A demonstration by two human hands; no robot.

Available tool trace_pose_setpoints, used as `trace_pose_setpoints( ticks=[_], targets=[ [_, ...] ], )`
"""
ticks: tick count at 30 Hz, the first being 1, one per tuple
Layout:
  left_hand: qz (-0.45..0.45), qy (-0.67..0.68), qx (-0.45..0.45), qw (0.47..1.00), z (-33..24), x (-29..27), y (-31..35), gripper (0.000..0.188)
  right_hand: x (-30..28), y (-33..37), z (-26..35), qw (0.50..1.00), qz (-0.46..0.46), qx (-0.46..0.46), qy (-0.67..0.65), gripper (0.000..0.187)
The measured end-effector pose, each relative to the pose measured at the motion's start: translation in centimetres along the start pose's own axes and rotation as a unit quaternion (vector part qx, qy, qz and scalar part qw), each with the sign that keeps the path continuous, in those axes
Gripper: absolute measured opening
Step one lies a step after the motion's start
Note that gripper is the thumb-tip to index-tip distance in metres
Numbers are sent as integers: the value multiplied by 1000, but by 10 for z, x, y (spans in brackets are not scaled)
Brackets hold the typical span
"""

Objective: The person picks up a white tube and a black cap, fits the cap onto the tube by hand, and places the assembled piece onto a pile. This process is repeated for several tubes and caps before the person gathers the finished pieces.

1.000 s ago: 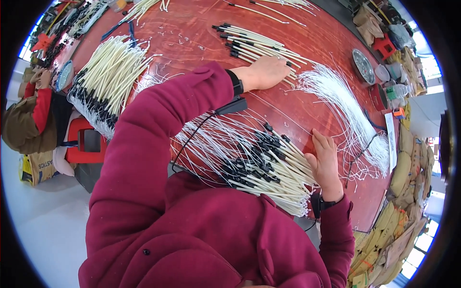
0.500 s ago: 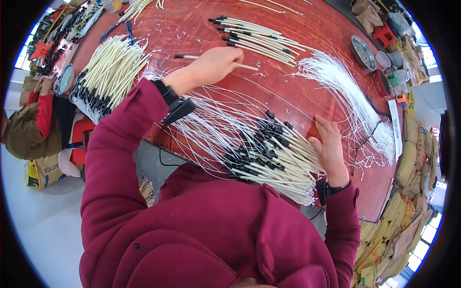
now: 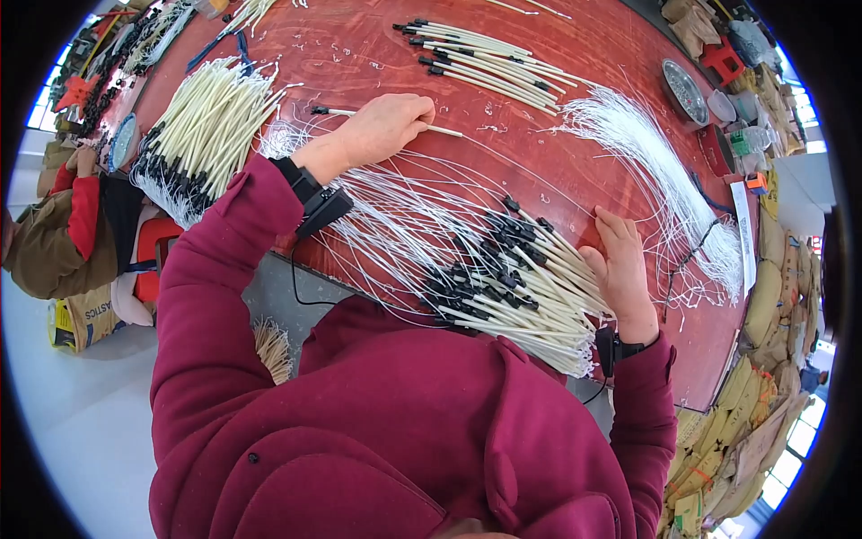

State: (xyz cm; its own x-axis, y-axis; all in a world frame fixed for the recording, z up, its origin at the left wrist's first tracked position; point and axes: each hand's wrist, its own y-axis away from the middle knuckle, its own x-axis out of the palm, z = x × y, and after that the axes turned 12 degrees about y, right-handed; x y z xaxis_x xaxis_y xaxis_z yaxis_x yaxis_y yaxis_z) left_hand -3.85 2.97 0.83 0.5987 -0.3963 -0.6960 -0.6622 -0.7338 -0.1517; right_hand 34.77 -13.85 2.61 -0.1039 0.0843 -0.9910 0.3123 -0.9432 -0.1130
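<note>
A worker's left hand (image 3: 382, 133) curls over a slim cream stick (image 3: 446, 131), pinching it above a red table (image 3: 359, 56), left of the table's middle. The stick is straight and smooth, with a black tip on its left end; a fine white strand (image 3: 530, 169) runs from its right end toward the right hand (image 3: 626, 274). That hand lies with fingers extended and thumb apart near the table's near edge, the strand reaching its index fingertip; whether it grips the strand cannot be told.

Between the hands, a pile of black-ended sticks (image 3: 539, 292) crowds the near edge, its white strands fanning left. A thick stack of sticks (image 3: 211, 126) fills the left side; a looser row (image 3: 489, 67) lies toward the far edge. A sheaf of white strands (image 3: 642, 139) sweeps down the right side.

Open red surface stretches between the left hand and the row, and at the near right corner. By the far right edge, a metal bowl (image 3: 668, 83) holds small contents too fine to identify; a red container (image 3: 716, 150) stands near it.
</note>
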Motion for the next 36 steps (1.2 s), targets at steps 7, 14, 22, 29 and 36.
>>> trace_pose_setpoints(
  ticks=[7,14,22,29,36],
  targets=[
    [6,-10,15,1000,1,4,-4,11,0,1,-1,1000,18,5,9,62],
    [43,-81,78,993,-11,42,-39,13,-4,-5,10,998,45,-6,33,65],
    [95,-158,203,962,-105,136,-100,15,8,-18,22,998,9,-51,33,75],
    [-18,-161,71,984,-78,59,-57,26,1,-10,-4,999,-39,11,22,68],
    [-86,-157,-93,979,-17,45,-33,22,15,-56,23,997,-41,-53,23,56]
  ],
)
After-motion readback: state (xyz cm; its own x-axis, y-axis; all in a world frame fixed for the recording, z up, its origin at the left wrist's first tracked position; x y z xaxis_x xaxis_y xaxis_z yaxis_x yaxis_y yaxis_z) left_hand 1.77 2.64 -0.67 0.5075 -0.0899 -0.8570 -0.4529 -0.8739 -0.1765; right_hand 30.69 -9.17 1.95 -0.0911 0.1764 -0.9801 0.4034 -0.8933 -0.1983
